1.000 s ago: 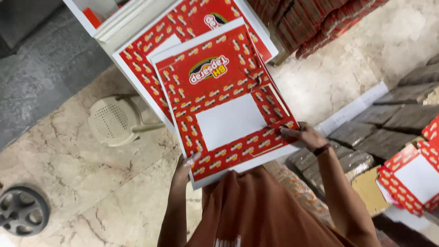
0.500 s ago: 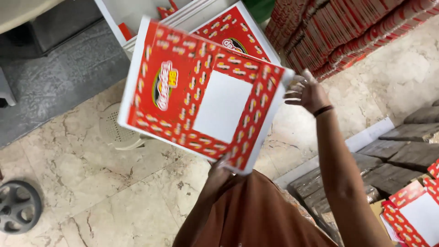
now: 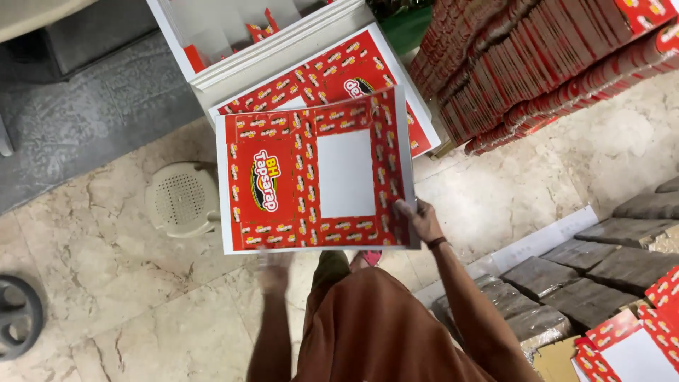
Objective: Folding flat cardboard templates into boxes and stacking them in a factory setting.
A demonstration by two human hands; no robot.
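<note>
A flat red-and-white printed cardboard sheet [image 3: 311, 177] with a blank white rectangle in its middle is held level in front of me. My right hand [image 3: 421, 219] grips its near right corner. My left hand [image 3: 274, 269] is blurred below the sheet's near edge, fingers spread, apart from the card as far as I can tell. Under the sheet lies a stack of the same printed sheets [image 3: 368, 78] on a low support.
A white plastic stool [image 3: 180, 201] stands left on the marble floor. Tall stacks of folded red cartons [image 3: 544, 64] fill the upper right. Grey wrapped bundles [image 3: 608, 262] and more red sheets [image 3: 636, 339] lie at right. A dark wheel [image 3: 14, 315] sits at far left.
The sheet was lifted off the stack, tilted up and turned, and is now level with its long side across. My left hand has let go and dropped below it; the right hand keeps its grip.
</note>
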